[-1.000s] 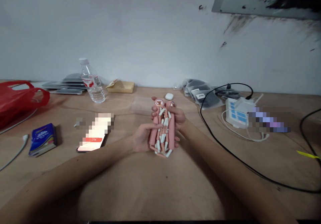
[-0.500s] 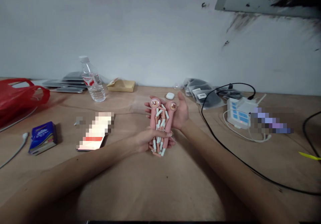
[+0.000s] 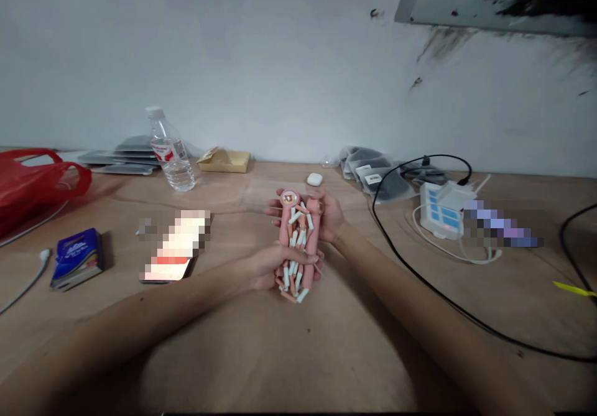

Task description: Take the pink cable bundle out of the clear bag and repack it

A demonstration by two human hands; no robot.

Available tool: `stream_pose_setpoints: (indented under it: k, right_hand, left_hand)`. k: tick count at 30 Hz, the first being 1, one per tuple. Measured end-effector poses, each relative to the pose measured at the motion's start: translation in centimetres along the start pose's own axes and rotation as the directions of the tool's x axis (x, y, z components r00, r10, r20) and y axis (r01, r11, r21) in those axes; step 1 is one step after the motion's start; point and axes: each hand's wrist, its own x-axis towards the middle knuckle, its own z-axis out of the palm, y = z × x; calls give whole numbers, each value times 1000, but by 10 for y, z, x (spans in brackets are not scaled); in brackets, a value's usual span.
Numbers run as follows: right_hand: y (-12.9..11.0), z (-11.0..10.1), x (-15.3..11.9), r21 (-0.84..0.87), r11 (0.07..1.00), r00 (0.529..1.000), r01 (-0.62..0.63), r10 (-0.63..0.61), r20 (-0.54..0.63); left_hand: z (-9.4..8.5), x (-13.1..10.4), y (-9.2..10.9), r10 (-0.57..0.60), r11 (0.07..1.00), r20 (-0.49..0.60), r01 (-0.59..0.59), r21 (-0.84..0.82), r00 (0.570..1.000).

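A pink jump rope point(image 3: 311, 242) with two pink handles and pink and white beads is bundled lengthwise above the middle of the table. My left hand point(image 3: 277, 263) wraps round the lower half of the bundle, its thumb lying across the beads. Behind the upper part, my right hand point(image 3: 330, 218) supports the handles from the right, its fingers curled against them and partly hidden. The round ends of both handles point away from me, and the beads hang between them.
On the left are a red bag point(image 3: 37, 180), a blue tissue pack point(image 3: 78, 257), a lit phone point(image 3: 180, 242) and a water bottle point(image 3: 175, 161). Behind the hands lies a white case point(image 3: 314, 180). A power strip point(image 3: 438, 214) with cables and dark packets point(image 3: 373, 170) are on the right.
The bundle has come slightly lower and nearer me. My right hand's fingers, spread before, have curled in round the right handle, whose round end has turned.
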Motion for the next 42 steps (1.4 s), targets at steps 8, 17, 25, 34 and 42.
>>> stream_pose_setpoints:
  k: [8, 17, 25, 34, 42]
  right_hand:
    - [6, 9, 0, 2, 1000, 999, 13, -13, 31]
    - [10, 5, 10, 11, 1000, 990, 12, -11, -144]
    - [4, 15, 4, 35, 999, 996, 5, -2, -87]
    - [-13, 14, -5, -104, 993, 998, 54, -51, 30]
    - [-10, 13, -1, -106, 994, 999, 41, -42, -9]
  left_hand:
    - [8, -3, -5, 43, 999, 17, -42, -18, 999]
    - [3, -1, 2, 67, 997, 6, -66, -28, 998]
    - [2, -4, 7, 24, 1000, 63, -23, -10, 998]
    - [2, -5, 10, 11, 999, 70, -13, 29, 998]
    - [3, -5, 10, 17, 1000, 65, -17, 5, 998]
